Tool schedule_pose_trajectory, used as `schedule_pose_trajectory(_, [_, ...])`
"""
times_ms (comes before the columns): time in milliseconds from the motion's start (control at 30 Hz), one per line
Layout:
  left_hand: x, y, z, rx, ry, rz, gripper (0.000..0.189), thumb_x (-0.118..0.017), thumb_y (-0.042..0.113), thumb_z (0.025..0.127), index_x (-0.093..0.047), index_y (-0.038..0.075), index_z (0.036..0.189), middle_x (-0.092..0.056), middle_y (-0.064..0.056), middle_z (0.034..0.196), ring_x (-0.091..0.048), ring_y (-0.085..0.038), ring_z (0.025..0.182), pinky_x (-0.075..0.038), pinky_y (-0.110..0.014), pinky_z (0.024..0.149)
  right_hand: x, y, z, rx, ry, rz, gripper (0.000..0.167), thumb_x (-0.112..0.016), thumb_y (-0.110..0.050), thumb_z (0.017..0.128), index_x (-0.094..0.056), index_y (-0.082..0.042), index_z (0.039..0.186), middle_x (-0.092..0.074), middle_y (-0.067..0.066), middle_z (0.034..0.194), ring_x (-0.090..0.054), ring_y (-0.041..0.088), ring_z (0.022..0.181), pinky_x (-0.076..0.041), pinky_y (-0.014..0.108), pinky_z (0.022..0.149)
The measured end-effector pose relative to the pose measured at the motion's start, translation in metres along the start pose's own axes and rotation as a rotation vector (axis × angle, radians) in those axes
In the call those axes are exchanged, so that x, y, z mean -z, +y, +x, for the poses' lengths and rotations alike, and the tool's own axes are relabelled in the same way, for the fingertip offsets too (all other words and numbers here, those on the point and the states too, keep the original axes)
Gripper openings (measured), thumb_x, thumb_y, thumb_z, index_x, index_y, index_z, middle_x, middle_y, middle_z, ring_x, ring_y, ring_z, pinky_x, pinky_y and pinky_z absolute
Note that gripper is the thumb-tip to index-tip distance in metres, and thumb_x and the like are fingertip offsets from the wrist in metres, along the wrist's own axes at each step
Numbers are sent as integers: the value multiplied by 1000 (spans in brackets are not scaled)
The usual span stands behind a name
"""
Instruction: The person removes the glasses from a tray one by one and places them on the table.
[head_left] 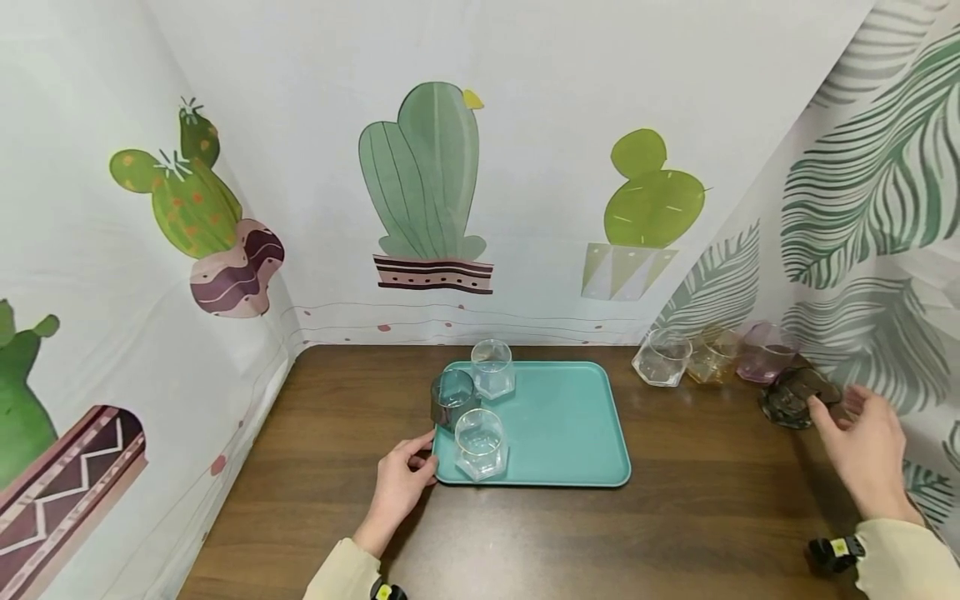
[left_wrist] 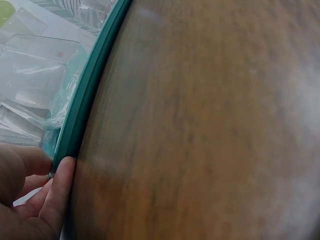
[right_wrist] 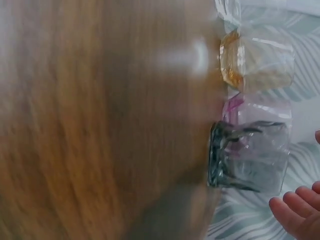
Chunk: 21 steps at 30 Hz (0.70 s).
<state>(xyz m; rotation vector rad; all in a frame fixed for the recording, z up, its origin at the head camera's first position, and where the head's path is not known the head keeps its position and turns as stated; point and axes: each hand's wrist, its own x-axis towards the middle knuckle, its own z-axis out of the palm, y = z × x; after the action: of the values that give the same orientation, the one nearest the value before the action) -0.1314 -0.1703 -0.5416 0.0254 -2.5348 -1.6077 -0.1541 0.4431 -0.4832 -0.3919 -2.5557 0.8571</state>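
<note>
My left hand [head_left: 401,483] pinches the left rim of a teal tray [head_left: 558,425], its thumb over the edge and fingertips against the outer side [left_wrist: 62,185]. On the tray's left half stand a dark blue-grey glass [head_left: 453,400], a clear glass [head_left: 492,369] behind it and a gold-rimmed clear glass [head_left: 480,446] in front. Over at the far right, my right hand [head_left: 866,442] is beside a smoky grey glass [head_left: 795,398], thumb overlapping it in the head view. In the right wrist view, its spread fingers lie just off the upright glass's rim [right_wrist: 255,160].
Along the back right edge of the wooden table [head_left: 697,467] stand a clear glass [head_left: 662,358], an amber glass [head_left: 714,354] and a purple glass [head_left: 767,352], in a row with the smoky one. Printed cloth [head_left: 540,167] hangs behind and at both sides.
</note>
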Motion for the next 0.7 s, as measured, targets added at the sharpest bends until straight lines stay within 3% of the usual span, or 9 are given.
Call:
schedule_pose_trajectory(167, [1,2,-1,9,-8,-13,42,-72,-7,89,-71,-1,130,-72,-15,107,-65,-12,75,-62,-19,58,-3,-13,-9,60,31,31,59,-63,-21,101,-45,14,145,-54,38,131,-30,-29,79,-29,-4,64])
schedule_pose_trajectory(700, [1,2,0,16,-5,0,42,-72,-8,89,-71,-1,130,-72,-16,109,-66,-13,77,-62,-19,59,-26,-66,-30,244,62,135,50,-70,-12,98,-53,8,140,-61,31,123,-39,-26,90,-35,-7,74])
